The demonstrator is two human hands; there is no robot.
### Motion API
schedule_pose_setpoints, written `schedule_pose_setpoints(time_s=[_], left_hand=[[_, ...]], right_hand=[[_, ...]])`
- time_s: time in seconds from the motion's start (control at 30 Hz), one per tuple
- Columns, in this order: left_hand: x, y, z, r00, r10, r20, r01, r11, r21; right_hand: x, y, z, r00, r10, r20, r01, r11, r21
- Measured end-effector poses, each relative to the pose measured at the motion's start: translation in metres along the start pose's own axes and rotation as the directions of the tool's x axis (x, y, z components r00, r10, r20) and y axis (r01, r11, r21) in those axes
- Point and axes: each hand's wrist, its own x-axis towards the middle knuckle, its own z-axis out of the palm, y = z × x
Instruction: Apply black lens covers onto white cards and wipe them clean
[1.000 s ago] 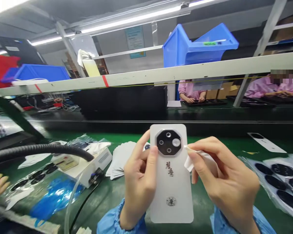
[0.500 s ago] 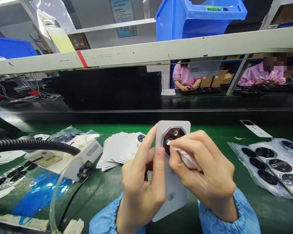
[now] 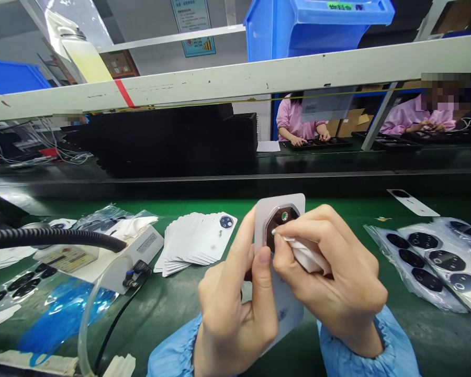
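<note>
1. Left-hand grip (image 3: 235, 309): closed around the white phone back cover (image 3: 284, 309), thumb lying up the cover's front face and the other fingers behind it, so the cover stands nearly upright above the green bench (image 3: 172, 309).
2. Right-hand grip (image 3: 333, 290): pinched narrow on a small folded white wipe (image 3: 304, 254), with its tip pressed onto the dark octagonal camera plate (image 3: 279, 220) near the top of the cover.
3. Doing it well, as I judge it: keep the left thumb clear of the glossy plate so no print lands there, brace the cover firmly so it does not flex, and press lightly with the wipe's clean edge, working from the middle toward the metal rim.
4. Position: the cover sits between both hands, just in front of the chest and centred in the view; the right hand overlaps its right side and hides part of the plate.
5. Nearby: a fanned stack of white covers (image 3: 196, 243) lies on the bench just left of the hands, bagged black lens plates (image 3: 427, 256) lie well to the right, and a black corrugated hose (image 3: 55, 236) crosses at far left.
</note>
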Motion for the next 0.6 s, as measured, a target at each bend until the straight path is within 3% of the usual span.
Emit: schedule_pose_setpoints(time_s=[0.1, 0.2, 0.27, 0.47, 0.6], left_hand=[[0.005, 0.007, 0.0, 0.98, -0.191, -0.05, 0.183, 0.972, -0.145], [0.013, 0.012, -0.004, 0.908, -0.418, 0.027, 0.407, 0.864, -0.295], [0.018, 0.012, -0.008, 0.87, -0.488, 0.07, 0.483, 0.813, -0.327], [0.02, 0.014, -0.014, 0.835, -0.544, 0.084, 0.534, 0.764, -0.362], [0.018, 0.015, -0.013, 0.849, -0.526, 0.052, 0.503, 0.774, -0.384]], right_hand=[[0.002, -0.003, -0.005, 0.994, 0.089, -0.07, -0.086, 0.995, 0.051], [0.005, -0.007, -0.015, 0.977, 0.185, -0.108, -0.176, 0.981, 0.082], [0.006, -0.01, -0.021, 0.974, 0.21, -0.082, -0.205, 0.977, 0.058], [0.007, -0.016, -0.027, 0.981, 0.191, 0.036, -0.192, 0.981, 0.016], [0.007, -0.014, -0.027, 0.986, 0.154, 0.069, -0.154, 0.988, -0.001]])
